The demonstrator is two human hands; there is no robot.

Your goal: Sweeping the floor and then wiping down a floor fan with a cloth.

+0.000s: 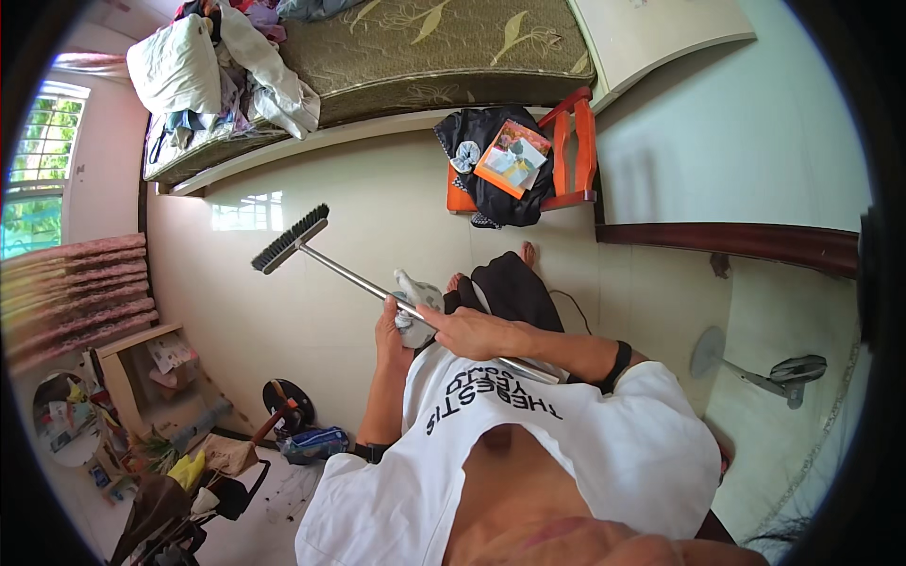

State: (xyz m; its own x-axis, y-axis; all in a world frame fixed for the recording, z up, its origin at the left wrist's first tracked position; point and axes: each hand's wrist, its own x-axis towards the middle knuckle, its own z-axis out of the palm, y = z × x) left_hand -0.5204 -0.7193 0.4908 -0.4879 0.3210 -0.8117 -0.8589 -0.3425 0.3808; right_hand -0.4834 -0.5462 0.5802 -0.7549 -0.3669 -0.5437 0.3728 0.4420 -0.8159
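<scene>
A floor brush with black bristles point(290, 239) is held slantwise before me, its head off to the upper left. Its metal pole point(347, 274) runs down to the right toward my white T-shirt point(566, 460). My right hand point(471, 332) grips the pole near my waist, the index finger lying along it. Just ahead on the pole, my left hand point(395, 332) has its thumb against the metal and holds a grey-and-white cloth point(422, 293) bunched around or behind it. The left fingers are partly hidden by the cloth and pole.
An orange-red wooden chair point(575, 152) carries dark clothing and a box. Behind it stands a bed with a patterned mattress point(439, 42) and piled clothes. A pedestal fan point(796, 371) is at right; a wooden cabinet point(141, 339) and cluttered bags at lower left. A cable point(577, 304) crosses the tiles.
</scene>
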